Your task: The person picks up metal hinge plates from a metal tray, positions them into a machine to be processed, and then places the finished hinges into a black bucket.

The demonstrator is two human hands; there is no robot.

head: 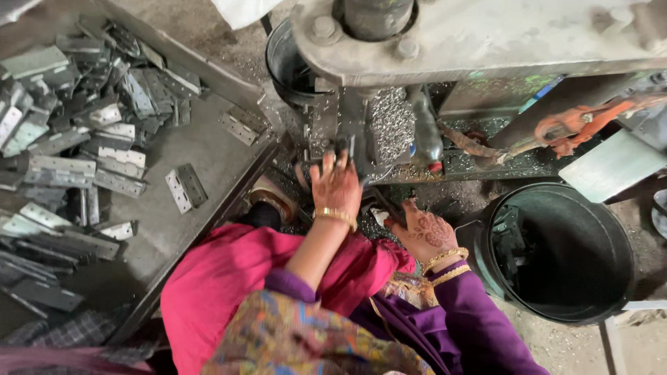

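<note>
Hands: left [336, 182] grips a press part, right [425, 232] unclear, beside black bucket [620, 229] holding hinges [511, 239].

Hinges [76, 132] lie heaped on the table [208, 153] at left; the bucket [556, 250] stands right of the press [389, 111].

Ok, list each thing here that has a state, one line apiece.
left hand: fingers spread, pressed at the machine's work area
right hand: low beside the machine, grip unclear
black bucket: upright, nearly empty, a few metal pieces inside
hinges: heaped loosely on the tray, some open flat
</note>
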